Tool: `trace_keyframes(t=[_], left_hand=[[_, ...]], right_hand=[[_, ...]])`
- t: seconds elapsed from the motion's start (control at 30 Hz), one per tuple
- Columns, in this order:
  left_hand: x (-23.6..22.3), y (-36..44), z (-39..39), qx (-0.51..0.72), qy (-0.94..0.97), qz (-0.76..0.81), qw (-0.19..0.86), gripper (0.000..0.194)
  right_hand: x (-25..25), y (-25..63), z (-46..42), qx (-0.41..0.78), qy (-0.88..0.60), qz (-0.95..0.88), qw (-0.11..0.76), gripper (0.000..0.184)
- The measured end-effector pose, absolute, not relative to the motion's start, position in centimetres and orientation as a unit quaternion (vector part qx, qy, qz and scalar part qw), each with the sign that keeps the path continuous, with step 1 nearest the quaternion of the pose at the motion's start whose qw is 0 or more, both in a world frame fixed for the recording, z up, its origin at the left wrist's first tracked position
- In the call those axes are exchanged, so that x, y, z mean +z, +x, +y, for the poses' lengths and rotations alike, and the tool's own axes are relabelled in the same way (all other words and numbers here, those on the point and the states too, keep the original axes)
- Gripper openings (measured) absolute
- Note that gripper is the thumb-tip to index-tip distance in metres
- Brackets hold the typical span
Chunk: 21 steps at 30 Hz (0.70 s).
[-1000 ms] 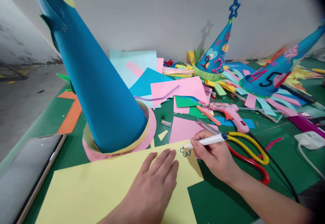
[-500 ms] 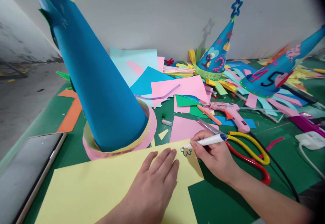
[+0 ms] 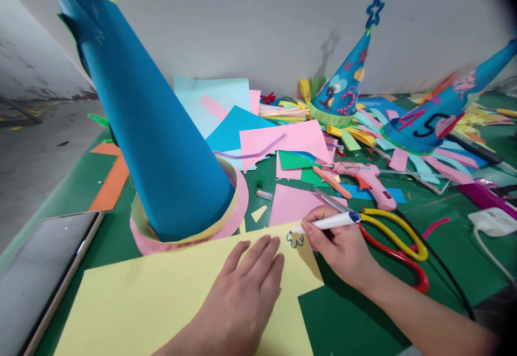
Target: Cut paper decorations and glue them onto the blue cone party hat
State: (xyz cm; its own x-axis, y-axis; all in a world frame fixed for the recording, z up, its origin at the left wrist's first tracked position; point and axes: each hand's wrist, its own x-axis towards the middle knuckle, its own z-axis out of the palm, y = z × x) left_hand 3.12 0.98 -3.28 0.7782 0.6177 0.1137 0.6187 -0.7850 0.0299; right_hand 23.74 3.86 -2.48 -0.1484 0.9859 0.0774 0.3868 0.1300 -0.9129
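A yellow paper sheet lies on the green table at the front. My left hand rests flat on it, fingers stretched out. My right hand grips a white pen whose tip touches the sheet's far corner, beside a small blue flower outline. A tall blue paper cone with a pink and yellow brim stands just behind the sheet on the left.
Red and yellow scissors lie right of my right hand, a pink glue gun behind them. Two decorated blue cones and several coloured paper scraps crowd the back. A phone lies at the front left. A black cable runs right.
The pen tip has shifted slightly around the small blue flower outline. My left hand stays flat on the yellow sheet.
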Motion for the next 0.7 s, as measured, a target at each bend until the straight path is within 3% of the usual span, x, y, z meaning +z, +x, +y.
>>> trace_keyframes(t=[0.7], left_hand=[[-3.21,3.11,1.06,-0.059,-0.944,-0.326,0.013,0.04]], right_hand=[[-2.23,23.73,4.05,0.359,-0.543,-0.661,0.372,0.009]])
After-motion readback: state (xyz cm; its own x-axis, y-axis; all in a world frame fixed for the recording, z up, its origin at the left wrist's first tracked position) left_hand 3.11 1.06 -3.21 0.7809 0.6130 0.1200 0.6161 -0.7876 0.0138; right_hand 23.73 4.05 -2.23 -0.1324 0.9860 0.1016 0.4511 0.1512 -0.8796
